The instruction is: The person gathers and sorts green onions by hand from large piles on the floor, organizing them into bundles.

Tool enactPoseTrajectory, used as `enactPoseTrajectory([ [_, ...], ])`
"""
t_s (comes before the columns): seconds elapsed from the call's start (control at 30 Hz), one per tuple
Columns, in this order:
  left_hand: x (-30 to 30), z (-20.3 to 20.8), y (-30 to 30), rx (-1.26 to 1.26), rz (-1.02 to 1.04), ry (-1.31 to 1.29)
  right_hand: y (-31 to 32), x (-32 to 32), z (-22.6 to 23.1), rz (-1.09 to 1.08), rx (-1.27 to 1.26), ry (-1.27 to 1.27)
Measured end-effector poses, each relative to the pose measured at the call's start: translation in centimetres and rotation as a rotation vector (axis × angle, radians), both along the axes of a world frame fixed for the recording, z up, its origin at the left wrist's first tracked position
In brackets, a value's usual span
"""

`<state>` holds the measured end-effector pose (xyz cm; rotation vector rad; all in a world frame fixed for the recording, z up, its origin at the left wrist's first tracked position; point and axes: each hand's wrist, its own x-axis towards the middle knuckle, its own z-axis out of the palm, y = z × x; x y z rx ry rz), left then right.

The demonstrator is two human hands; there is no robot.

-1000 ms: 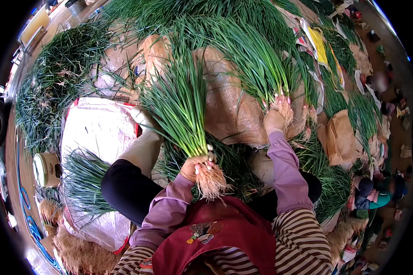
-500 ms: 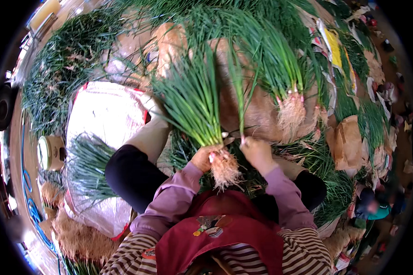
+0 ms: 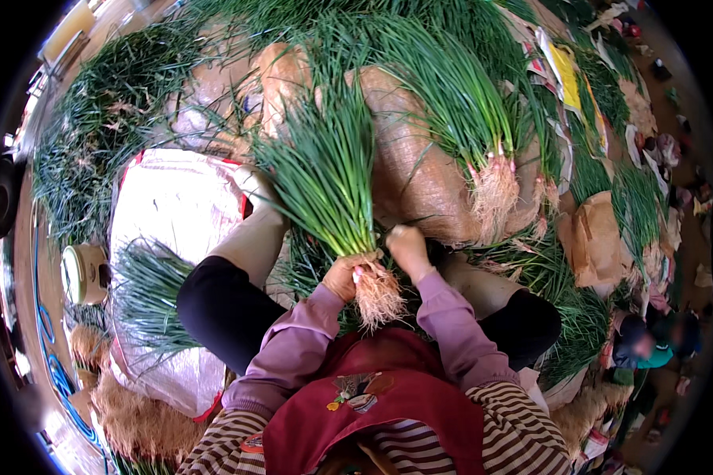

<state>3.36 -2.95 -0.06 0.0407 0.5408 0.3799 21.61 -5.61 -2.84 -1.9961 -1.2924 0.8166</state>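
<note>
Left hand (image 3: 342,275): off the near-left corner of the tan sack (image 3: 428,190), fingers wrapped round the pale stems of the held bunch (image 3: 337,174), right above its roots.
Held bunch: green onions along the tan sack's left side, roots on the person's side of the near edge, leaves fanning over the left part.
Held bunch's long axis: runs away from the person, leaning slightly left; leaves beyond the grip, roots on its near side.
Right hand (image 3: 409,249): at the tan sack's near edge, just beside the held stems, fingers curled in; whether they pinch anything, I cannot tell.
Second bunch (image 3: 475,111): on the tan sack's right part, apart from both hands, its roots nearest the person, its leaves slanting away and left.
Hand nearer the second bunch: the right; those roots lie away and rightward from it, across the tan sack.
White sack (image 3: 178,206): left of the tan sack, with a third bunch (image 3: 150,301) lying on its near half.
Paper bag (image 3: 594,237): brown, right of the tan sack.
</note>
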Motion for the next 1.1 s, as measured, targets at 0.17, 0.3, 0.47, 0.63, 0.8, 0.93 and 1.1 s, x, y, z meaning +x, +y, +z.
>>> enactPoseTrajectory([
  [0.17, 0.3, -0.2, 0.2, 0.029, -0.013, 0.026, -0.7, 2.2, 4.6, -0.166, -0.166, 0.555],
  [0.3, 0.9, 1.2, 0.0, 0.061, -0.072, 0.130, 2.8, 0.4, 7.8, -0.128, -0.130, 0.588],
  [0.47, 0.6, 1.4, 0.0, 0.076, -0.069, 0.184, 1.1, -2.4, 4.9, -0.196, 0.029, 0.444],
  [0.63, 0.8, 0.9, -0.3, 0.130, -0.072, 0.260, 2.0, -2.5, 5.4, -0.249, 0.049, 0.558],
  [0.8, 0.9, 2.4, 0.0, 0.041, 0.033, 0.192, 1.7, -1.6, 3.2, -0.139, 0.001, -0.057],
  [0.93, -1.1, 3.1, 1.2, 0.172, 0.046, 0.067, -1.6, 3.1, 1.0, 0.123, -0.454, -0.509],
  [1.1, 0.2, 2.3, 1.1, 0.192, 0.125, -0.009, 4.7, 10.1, 9.6, -0.281, -0.122, -0.560],
])
